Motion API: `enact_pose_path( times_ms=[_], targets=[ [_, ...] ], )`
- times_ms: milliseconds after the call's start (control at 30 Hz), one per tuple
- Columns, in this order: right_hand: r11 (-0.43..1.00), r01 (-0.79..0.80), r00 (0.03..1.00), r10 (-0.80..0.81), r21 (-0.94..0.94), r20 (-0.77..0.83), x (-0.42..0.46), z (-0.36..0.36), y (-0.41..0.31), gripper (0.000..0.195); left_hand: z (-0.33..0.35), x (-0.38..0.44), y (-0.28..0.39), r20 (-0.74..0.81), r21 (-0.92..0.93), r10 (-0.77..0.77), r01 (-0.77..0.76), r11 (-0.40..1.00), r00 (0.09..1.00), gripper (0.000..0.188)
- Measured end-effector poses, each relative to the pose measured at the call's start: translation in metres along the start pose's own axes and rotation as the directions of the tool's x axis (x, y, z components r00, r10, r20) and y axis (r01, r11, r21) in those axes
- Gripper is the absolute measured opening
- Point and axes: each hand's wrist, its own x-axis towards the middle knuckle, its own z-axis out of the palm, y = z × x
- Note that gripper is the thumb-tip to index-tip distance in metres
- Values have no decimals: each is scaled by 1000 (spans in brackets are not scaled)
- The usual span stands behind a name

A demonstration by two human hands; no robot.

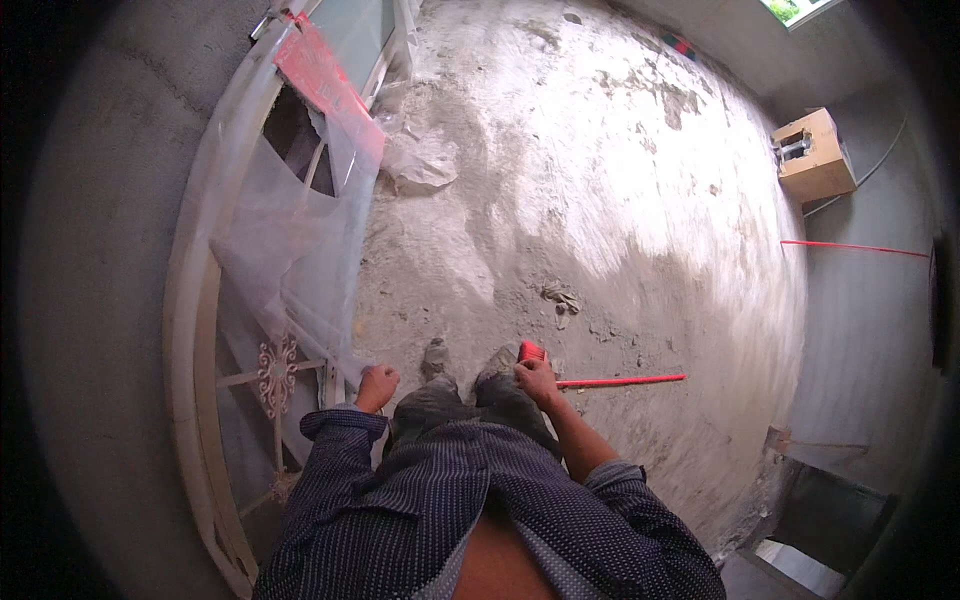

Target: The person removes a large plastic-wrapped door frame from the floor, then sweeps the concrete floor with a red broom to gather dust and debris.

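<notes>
My left hand [376,388] is beside the door frame, its fingers curled on the edge of a clear plastic film [300,255]. The film hangs in loose, torn folds over a pale door [201,322] with ornamental scrollwork [278,375]. In my right hand [537,381], held in front of my right leg, is a red brush [532,351]; my fingers hide part of it. A thin red rod [622,381] extends to the right from behind that hand. Whether it joins the brush cannot be seen. My dusty shoes [435,358] stand on the rough floor [465,315].
A crumpled rag or scrap [561,300] and bits of rubble lie ahead on the floor. Red sheeting [330,90] covers the door's upper part. Loose film [420,172] trails beside it. A cardboard box [819,159] and another red rod [855,247] are by the right wall.
</notes>
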Motion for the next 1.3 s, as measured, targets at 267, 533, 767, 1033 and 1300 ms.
enact_pose_path(
  times_ms=[267,533,767,1033,1300],
  targets=[
    [998,60,997,-62,-27,-50,16,-49,9,26,22,-5,36,-9,66,16,-15,998,1000,30],
    [999,6,990,1,44,-143,54,-101,68,32,44,3,112,-3,-12,-20,20,1000,1000,29],
    [990,-105,991,112,91,-78,59,-128,91,25,51,6,161,-64,19,-15,16,1000,998,30],
    [966,-184,983,180,179,37,98,-141,56,26,57,77,168,8,43,-11,10,999,1000,31],
    [982,-97,995,101,161,-16,178,-212,-58,25,28,201,230,-79,-75,31,-37,997,996,30]
  ],
)
